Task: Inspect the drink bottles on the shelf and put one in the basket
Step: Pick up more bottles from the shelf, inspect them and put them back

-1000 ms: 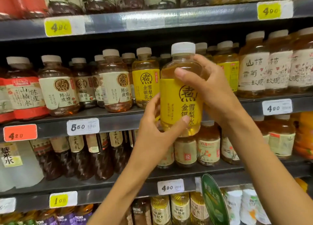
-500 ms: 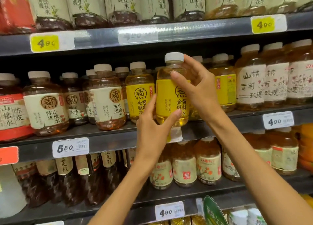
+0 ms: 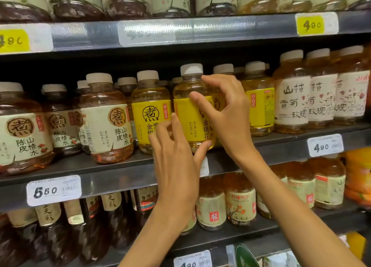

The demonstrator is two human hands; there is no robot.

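A yellow-labelled drink bottle (image 3: 188,122) with a white cap and pale golden liquid stands upright at the front of the middle shelf (image 3: 120,178), in line with a matching bottle (image 3: 149,114) to its left. My left hand (image 3: 176,162) holds its lower part, thumb under the base on the right, fingers at the left side. My right hand (image 3: 230,118) grips the upper part, thumb across the label, fingers curled round the shoulder. I cannot tell whether the base rests on the shelf. The basket is out of view.
Cream-labelled amber bottles (image 3: 108,126) crowd the shelf to the left, white-labelled ones (image 3: 291,100) to the right. An upper shelf edge (image 3: 180,31) runs close above the caps. More bottles (image 3: 240,204) fill the shelf below. Price tags (image 3: 53,190) line the shelf fronts.
The yellow bottle, held out in front of the shelves a second ago, has moved back and down into the row on the middle shelf. Both hands stayed on it.
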